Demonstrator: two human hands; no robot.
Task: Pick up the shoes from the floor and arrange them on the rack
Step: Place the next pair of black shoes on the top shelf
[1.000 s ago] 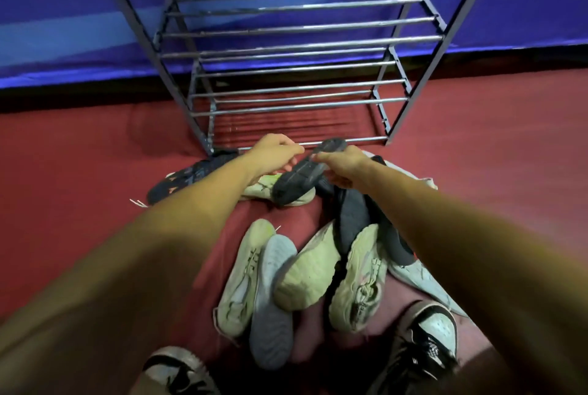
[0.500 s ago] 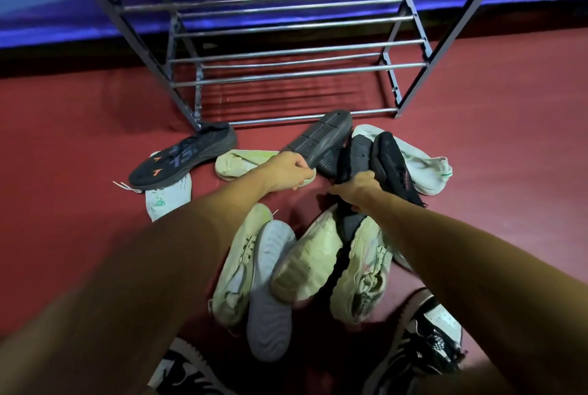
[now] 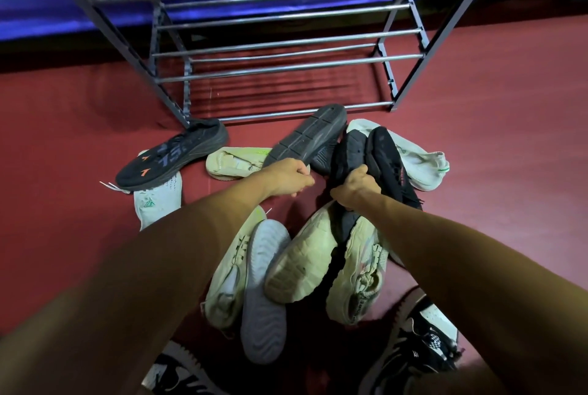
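I'm seeing the right hand (image 3: 356, 186) leaving the grey-soled shoe (image 3: 307, 137) it was sharing a second ago and now clamping on a black shoe (image 3: 350, 152) just right of it; left hand (image 3: 288, 176) is still gripping the grey-soled shoe by its near end, sole up. I'm judging one shoe per hand, lift coming, nothing sitting on the rack (image 3: 286, 68) yet. Sole is looking rubbery, grooved, stiff; black shoe soft, knit. Rack is thin metal bars at the far side; pale shoes (image 3: 302, 264) are lying heaped on the red floor (image 3: 493, 140) near me
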